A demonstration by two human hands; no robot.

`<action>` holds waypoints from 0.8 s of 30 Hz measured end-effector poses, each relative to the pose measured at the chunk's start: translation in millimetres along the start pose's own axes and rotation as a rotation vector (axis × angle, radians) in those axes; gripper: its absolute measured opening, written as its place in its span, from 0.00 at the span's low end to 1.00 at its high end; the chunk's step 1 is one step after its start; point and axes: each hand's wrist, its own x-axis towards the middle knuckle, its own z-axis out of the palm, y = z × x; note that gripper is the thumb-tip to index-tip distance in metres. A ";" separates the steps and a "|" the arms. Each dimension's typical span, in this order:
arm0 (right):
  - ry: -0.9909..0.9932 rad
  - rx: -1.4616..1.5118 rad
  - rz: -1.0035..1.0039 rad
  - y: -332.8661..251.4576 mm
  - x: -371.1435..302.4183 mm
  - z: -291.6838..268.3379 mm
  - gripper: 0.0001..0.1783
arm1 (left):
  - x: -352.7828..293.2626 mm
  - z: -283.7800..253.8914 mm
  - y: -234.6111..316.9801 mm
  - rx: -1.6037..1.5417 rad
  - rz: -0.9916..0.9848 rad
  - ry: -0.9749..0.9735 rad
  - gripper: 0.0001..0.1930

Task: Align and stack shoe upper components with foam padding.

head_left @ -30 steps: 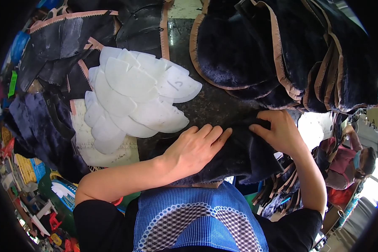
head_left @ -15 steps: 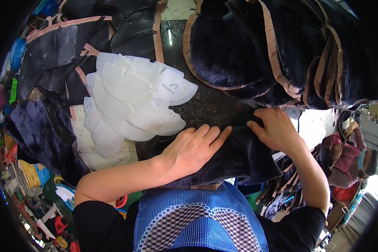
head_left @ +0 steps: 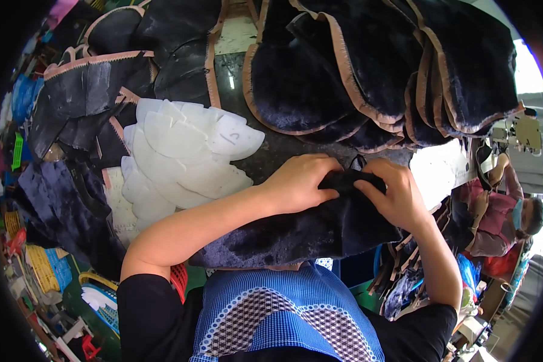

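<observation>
Gripping one dark plush piece: two hands; nearby, one fanned white-sheet pile.

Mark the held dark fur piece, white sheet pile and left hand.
Held dark fur piece (head_left: 274, 238): head view, near flap.
White sheet pile (head_left: 178, 148): head view, near its middle.
Left hand (head_left: 303, 181): head view, back of the hand.
</observation>
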 end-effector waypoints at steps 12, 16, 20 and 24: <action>0.377 0.052 -0.088 -5.7 -41.6 -3.2 0.11 | 7.7 -12.0 24.1 -0.576 -0.072 -0.414 0.16; 0.420 0.178 -0.125 2.9 -41.4 -1.3 0.11 | 11.1 -17.7 32.2 -0.674 -0.143 -0.541 0.17; 0.362 0.363 -0.028 0.5 -47.4 -0.3 0.12 | 11.0 -16.3 37.5 -0.717 -0.191 -0.531 0.16; 0.396 0.391 -0.003 -9.8 -49.0 5.4 0.14 | 15.0 -3.9 62.9 -0.273 0.085 -0.151 0.16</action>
